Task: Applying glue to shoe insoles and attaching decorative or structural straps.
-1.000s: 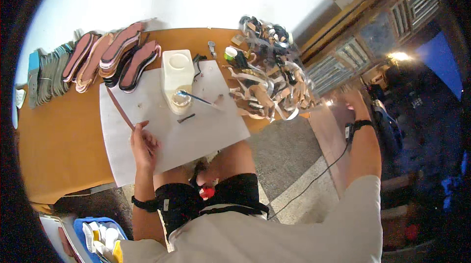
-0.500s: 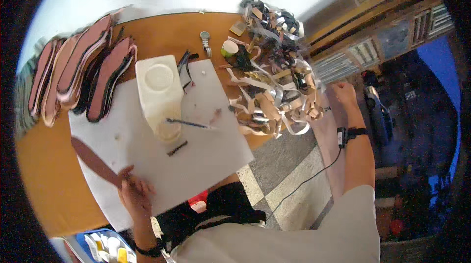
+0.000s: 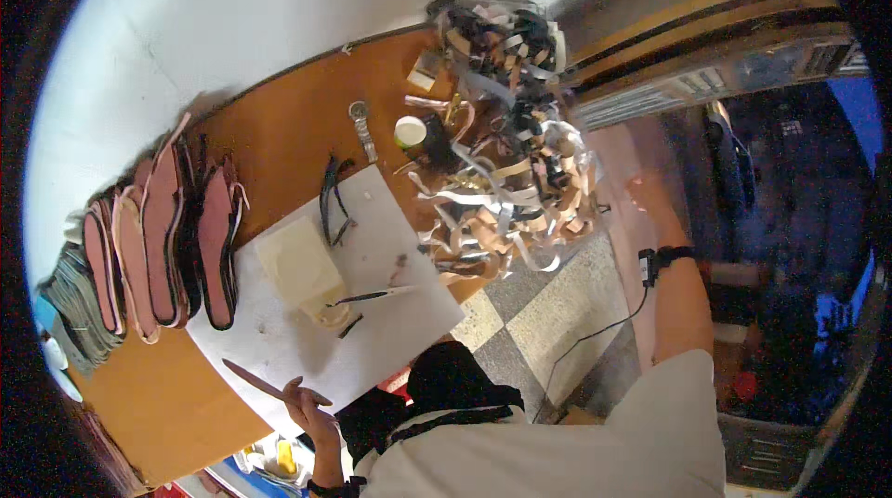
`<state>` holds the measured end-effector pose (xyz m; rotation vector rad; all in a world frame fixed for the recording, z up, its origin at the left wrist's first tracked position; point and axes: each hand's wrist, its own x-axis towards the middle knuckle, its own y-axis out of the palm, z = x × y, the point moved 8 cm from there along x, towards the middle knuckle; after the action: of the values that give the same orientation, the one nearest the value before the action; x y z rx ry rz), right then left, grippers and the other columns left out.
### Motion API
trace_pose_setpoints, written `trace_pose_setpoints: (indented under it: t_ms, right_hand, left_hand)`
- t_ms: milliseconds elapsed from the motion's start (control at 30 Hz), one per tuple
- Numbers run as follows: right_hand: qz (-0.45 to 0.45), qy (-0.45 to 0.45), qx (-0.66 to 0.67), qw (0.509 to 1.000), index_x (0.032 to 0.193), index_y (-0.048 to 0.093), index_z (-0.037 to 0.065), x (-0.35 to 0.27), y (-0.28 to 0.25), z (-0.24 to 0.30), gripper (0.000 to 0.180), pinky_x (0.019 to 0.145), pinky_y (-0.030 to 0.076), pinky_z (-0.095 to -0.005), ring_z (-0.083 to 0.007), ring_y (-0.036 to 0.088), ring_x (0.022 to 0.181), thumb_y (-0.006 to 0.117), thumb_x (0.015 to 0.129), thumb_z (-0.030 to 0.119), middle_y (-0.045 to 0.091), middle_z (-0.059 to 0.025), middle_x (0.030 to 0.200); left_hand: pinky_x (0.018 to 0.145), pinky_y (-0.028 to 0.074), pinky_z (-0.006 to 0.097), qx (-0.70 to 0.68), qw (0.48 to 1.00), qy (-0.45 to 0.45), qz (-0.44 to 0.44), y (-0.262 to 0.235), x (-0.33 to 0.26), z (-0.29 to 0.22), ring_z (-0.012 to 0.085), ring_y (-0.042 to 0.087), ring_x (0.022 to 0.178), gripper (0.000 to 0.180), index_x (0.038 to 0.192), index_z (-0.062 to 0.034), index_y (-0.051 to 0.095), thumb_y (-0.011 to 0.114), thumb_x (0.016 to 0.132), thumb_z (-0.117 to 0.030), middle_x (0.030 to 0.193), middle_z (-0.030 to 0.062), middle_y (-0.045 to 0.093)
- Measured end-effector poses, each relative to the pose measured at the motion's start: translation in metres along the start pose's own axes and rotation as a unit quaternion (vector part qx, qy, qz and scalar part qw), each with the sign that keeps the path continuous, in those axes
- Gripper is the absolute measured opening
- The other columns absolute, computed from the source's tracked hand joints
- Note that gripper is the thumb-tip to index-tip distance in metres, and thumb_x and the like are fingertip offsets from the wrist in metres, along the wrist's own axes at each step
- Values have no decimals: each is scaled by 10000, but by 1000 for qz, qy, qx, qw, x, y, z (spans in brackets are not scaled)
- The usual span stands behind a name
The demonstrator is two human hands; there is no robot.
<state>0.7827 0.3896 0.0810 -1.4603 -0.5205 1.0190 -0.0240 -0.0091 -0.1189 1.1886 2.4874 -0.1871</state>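
Observation:
My left hand (image 3: 311, 412) is closed around one end of a thin brownish-pink shoe insole (image 3: 255, 380), now turned nearly edge-on above the near left side of a white sheet (image 3: 400, 312). Out to the right, beside the table, my right hand (image 3: 653, 201) is held low over a pinkish surface; its fingers are dim and smeared. On the sheet lies a cream-coloured block (image 3: 295, 261). A slim dark-and-light tool (image 3: 367, 296) rests across its near end, and a short dark strip (image 3: 350, 325) lies next to it.
Stacks of pink insoles (image 3: 163, 247) stand at the left, with grey ones (image 3: 84, 303) beyond. A heap of strap scraps (image 3: 511, 182) fills the table's right end. A wristwatch (image 3: 360, 131), black straps (image 3: 330, 201) and a white-green roll (image 3: 410, 132) lie between. A cable (image 3: 595, 333) hangs from my right wrist.
The view has turned, so the table things sit differently. My left hand still holds the insole, which has tilted from face-on to nearly edge-on. My right hand stays out to the right.

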Motion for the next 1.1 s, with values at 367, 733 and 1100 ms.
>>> trace_pose_setpoints:
  t_ms: [367,733,1100]
  right_hand:
    - [-35,-204,-60,976,1046,711,42,62,-24,222,381,736,539,-437,-350,705,804,723,840,363,708,-212,895]
    - [-125,-304,8,944,1329,589,58,136,27,381,641,1028,456,-468,-414,577,1179,799,745,217,621,-249,1235]
    - [-81,-274,-107,952,1313,616,113,193,105,385,490,943,509,-489,-424,647,1041,706,844,225,687,-218,1099]
  left_hand:
    - [387,381,258,87,962,-104,-236,-85,-73,-79,101,403,444,379,1159,-6,560,555,975,-338,594,10,428]
    - [379,376,265,59,872,-215,-436,-97,-158,-97,102,374,423,568,1101,-76,603,574,900,-607,565,-34,372]
    - [373,351,279,95,816,-312,-477,-115,-201,-96,120,406,405,634,1271,-22,526,572,956,-571,577,-15,379]
